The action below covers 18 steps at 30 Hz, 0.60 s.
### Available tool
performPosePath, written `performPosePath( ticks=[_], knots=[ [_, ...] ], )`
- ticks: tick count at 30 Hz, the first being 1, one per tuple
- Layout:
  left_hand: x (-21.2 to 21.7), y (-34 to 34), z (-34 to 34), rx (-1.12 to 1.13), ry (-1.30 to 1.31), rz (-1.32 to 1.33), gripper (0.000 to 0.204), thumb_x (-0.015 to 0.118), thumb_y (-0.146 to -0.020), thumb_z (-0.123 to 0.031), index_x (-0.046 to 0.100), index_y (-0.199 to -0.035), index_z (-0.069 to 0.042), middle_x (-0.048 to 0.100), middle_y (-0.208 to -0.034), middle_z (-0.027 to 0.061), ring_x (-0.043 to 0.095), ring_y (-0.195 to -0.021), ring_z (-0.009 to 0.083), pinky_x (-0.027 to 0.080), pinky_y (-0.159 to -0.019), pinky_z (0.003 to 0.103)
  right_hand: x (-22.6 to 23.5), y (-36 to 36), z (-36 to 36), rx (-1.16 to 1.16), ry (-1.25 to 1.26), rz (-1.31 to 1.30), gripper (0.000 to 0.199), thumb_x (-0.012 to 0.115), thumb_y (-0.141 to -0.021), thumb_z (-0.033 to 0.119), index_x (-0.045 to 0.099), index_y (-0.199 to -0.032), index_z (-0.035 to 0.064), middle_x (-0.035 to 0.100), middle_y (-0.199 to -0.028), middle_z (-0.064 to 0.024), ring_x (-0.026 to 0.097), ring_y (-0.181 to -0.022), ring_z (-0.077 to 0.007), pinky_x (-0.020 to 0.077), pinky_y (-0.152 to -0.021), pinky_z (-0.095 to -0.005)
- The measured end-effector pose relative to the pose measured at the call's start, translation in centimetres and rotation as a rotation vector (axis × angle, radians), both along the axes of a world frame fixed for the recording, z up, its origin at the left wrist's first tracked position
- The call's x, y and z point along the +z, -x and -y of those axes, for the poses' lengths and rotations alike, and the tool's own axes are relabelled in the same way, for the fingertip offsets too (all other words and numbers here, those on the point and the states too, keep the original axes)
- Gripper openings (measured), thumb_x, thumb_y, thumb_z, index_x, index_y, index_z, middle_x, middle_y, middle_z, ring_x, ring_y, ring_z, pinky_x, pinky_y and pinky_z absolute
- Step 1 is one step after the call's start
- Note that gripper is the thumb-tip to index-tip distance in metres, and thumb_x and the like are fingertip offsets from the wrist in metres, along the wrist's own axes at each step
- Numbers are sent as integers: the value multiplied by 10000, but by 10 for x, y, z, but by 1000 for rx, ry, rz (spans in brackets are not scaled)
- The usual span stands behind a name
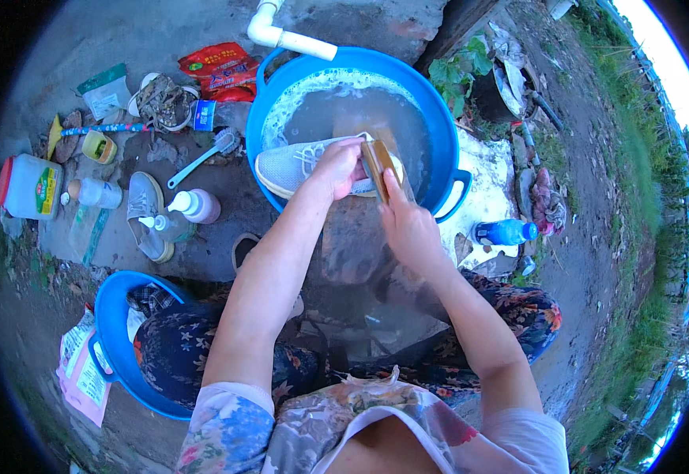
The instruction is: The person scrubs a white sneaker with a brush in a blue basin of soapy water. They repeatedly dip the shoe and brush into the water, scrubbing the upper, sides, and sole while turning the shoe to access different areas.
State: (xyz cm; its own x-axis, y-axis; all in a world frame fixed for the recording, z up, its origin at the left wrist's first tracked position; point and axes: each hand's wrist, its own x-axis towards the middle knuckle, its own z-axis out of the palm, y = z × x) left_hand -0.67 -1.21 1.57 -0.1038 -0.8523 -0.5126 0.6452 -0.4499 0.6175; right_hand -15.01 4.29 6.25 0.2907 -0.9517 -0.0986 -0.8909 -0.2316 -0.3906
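A light grey lace-up shoe point(281, 164) lies on its length across a board point(358, 237) that slopes into a blue basin point(445, 134) of soapy, murky water. My left hand point(338, 167) is closed around the shoe near its opening. In my right hand point(404, 217) is a wooden scrubbing brush point(379, 164), pressed against the heel end of the shoe. The brush hides part of that end. A second grey shoe point(145, 217) rests on the ground to the left, beside two pump bottles, one pinkish point(196, 207).
A white pipe point(297, 41) hangs over the basin's far rim. Left lie a light blue long-handled brush point(202, 159), a red packet point(220, 69) and a plastic tub point(32, 187). Another blue basin point(111, 316) stands near left; a blue bottle point(506, 232) lies right.
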Motion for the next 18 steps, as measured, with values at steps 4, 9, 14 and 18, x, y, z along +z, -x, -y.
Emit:
performPosePath(
  ticks=[4,9,14,18],
  knots=[
    [-3,2,6,-195,131,172,280,420,-900,-35,532,-1152,19,620,-972,104,605,-860,154,496,-713,271,-16,13,51,-38,85,50,495,458,-910,297,382,-1360,106,639,-884,-253,616,-757,-445,496,-712,-517],
    [5,16,-4,-125,327,483,199,566,-826,-208,590,-842,-11,634,-883,88,601,-768,209,448,-656,364,3,44,51,-302,-351,422,529,474,-911,301,378,-1371,60,628,-1006,-244,633,-906,-369,494,-770,-419],
    [27,24,-41,-273,567,1057,236,630,-761,-166,556,-884,21,572,-969,247,554,-927,402,448,-753,435,46,63,-1,-64,-367,341,541,480,-908,283,357,-1375,39,625,-1001,-254,626,-932,-375,481,-796,-403],
    [5,31,-57,-50,918,1177,246,615,-746,-83,534,-955,19,558,-942,218,549,-886,411,448,-740,462,31,17,26,70,-108,235,534,480,-902,253,352,-1369,28,611,-973,-284,603,-904,-430,471,-815,-444]
  ],
)
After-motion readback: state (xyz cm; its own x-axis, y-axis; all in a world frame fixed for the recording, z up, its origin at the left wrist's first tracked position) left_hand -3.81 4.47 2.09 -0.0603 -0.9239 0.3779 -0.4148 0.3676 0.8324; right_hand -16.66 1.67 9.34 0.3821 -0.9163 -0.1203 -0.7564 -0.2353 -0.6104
